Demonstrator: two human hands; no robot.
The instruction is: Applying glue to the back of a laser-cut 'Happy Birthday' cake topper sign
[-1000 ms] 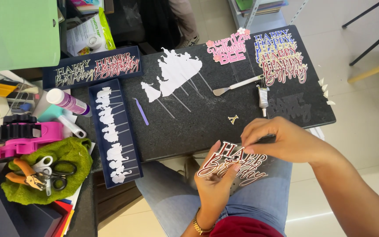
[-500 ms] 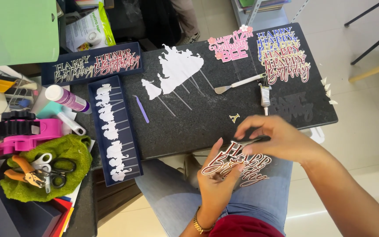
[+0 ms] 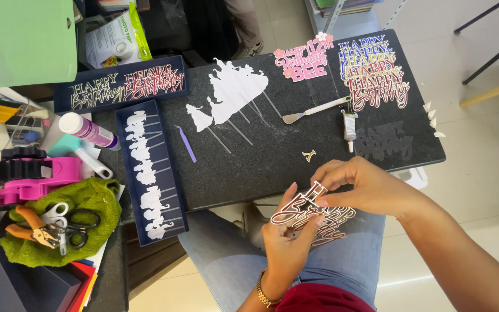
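My left hand (image 3: 287, 240) holds a layered paper cake topper (image 3: 313, 216) of red and white script lettering over my lap, just in front of the black table (image 3: 249, 167). My right hand (image 3: 362, 185) pinches the topper's upper edge with its fingertips. A small gold paper letter (image 3: 308, 155) lies on the table just beyond my right hand. Farther back lie a white spatula tool (image 3: 316, 110) and a small glue tube (image 3: 349, 126).
White silhouette toppers on sticks (image 3: 232, 95), a purple pick (image 3: 186, 144), a pink topper (image 3: 301, 63) and a stack of lettering toppers (image 3: 373, 75) cover the table. Two dark trays (image 3: 151, 173) of cut-outs stand left. A green cloth (image 3: 64, 222) bears scissors and pliers beside a pink tape dispenser (image 3: 27, 176).
Both hands have drawn the topper slightly down and toward my lap. My right fingers have shifted along its upper edge.
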